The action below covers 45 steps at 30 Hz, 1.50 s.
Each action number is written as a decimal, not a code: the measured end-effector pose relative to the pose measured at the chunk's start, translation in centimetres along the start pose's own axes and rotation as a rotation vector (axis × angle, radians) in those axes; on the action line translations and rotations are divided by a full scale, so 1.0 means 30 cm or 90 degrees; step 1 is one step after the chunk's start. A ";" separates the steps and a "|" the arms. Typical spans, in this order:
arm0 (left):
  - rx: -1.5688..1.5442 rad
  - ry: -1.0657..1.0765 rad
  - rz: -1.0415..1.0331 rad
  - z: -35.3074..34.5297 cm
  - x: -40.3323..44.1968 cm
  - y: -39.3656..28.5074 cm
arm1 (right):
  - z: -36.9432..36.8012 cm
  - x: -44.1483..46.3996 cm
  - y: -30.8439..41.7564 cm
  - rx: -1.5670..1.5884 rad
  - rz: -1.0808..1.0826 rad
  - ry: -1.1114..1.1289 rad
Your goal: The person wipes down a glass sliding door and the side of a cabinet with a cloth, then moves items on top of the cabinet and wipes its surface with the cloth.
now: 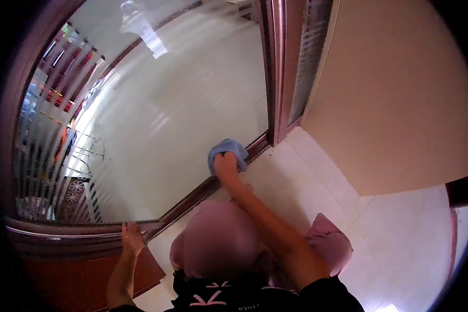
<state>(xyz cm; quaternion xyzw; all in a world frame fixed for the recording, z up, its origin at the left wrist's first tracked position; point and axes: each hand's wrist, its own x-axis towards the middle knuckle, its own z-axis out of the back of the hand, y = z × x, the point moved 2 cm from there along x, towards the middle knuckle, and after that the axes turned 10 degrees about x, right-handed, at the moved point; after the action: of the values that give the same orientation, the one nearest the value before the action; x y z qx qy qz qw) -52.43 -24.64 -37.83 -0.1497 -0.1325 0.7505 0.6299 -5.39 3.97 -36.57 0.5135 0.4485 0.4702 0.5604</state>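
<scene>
A blue cloth (235, 149) is bunched in my right hand (225, 165), against the lower edge of a large glass pane (187, 114) and beside its dark reddish-brown bottom frame (192, 196). My fingers are pressed into the cloth, which partly hides them. Farther left, my left hand (133, 237) rests on the frame's lower rail near the corner, with its fingertips over the edge; what its fingers grip, if anything, is too small to tell.
The frame's upright post (278, 73) stands right of the glass, next to a tan panel (395, 93). Pale floor tiles (317, 182) lie below. A reddish-brown board (88, 275) is at the lower left. My pink-clad knees are close to the frame.
</scene>
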 end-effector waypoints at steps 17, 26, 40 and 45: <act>1.080 0.114 -0.129 0.086 -0.139 0.158 | -0.079 -0.047 -0.047 -0.001 -0.120 0.250; 0.875 0.153 0.008 0.146 -0.119 0.065 | 0.008 -0.007 -0.116 0.288 -0.276 0.044; 0.235 -0.090 -0.222 -0.150 0.310 -1.015 | 0.553 0.522 -0.031 0.197 0.094 -0.310; 0.022 -0.187 -0.514 -0.010 0.586 -1.762 | 0.550 0.457 0.377 0.225 0.245 -0.285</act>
<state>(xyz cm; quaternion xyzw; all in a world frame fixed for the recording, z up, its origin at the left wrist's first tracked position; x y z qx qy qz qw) -7.27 1.75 -18.64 0.0334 -0.2563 0.4592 0.8499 12.24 15.32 -24.41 0.7680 0.2841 0.3582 0.4484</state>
